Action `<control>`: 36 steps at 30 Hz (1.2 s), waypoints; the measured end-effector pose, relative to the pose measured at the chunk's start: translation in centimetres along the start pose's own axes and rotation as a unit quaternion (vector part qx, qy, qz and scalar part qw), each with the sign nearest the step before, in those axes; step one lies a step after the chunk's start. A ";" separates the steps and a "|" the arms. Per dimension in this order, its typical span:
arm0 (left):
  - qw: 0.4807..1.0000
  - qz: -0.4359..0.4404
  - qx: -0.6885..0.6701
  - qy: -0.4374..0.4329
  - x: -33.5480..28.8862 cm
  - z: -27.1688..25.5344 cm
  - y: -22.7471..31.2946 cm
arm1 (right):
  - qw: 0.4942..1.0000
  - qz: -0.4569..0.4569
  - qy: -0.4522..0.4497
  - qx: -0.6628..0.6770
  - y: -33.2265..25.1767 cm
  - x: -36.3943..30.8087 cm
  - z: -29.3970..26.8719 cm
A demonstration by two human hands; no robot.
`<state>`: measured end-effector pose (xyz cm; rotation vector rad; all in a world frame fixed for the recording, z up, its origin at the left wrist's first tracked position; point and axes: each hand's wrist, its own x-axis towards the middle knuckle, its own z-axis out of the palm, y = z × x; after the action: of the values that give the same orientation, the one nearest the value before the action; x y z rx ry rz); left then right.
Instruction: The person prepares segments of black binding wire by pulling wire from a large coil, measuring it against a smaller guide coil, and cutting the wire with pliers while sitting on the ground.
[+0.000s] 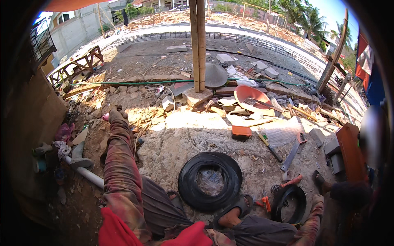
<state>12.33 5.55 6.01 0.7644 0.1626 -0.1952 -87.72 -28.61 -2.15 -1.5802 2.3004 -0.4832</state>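
My left arm reaches out forward, and my left hand (pixel 118 115) is closed above the rubble; whatever it may hold is too small to make out. At the lower right my right hand (pixel 317 201) is beside a smaller black coil (pixel 301 205), its fingers not clear. A large black coil, apparently of wire, (pixel 188 178) lies flat on the concrete between my sandalled feet. Orange-handled pliers (pixel 266 203) rest left of the smaller coil.
A hammer (pixel 269 146), a handsaw (pixel 291 156) and an orange-lidded box (pixel 241 132) lie ahead. Behind them are an orange basin (pixel 250 97) and a wooden post (pixel 198 49). Another person's foot (pixel 321 182) is at right. A white pipe (pixel 88 176) lies at left.
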 end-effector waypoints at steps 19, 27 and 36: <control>0.859 -0.011 0.207 -0.468 -29.8 17.9 -5.1 | 0.692 -0.472 -0.240 0.491 -42.6 -21.2 -6.5; 0.869 -0.057 0.159 -0.465 -33.1 16.2 -7.0 | 0.721 -0.606 0.196 0.273 -45.6 -22.9 -5.7; 0.866 -0.076 0.153 -0.471 -33.4 15.1 -8.4 | 0.644 -0.312 -0.431 0.549 -47.3 -26.4 -1.0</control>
<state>-20.88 -7.06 18.33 0.8936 -0.7617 -0.7359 -39.63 -19.67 21.17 -1.3255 0.4147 -0.8040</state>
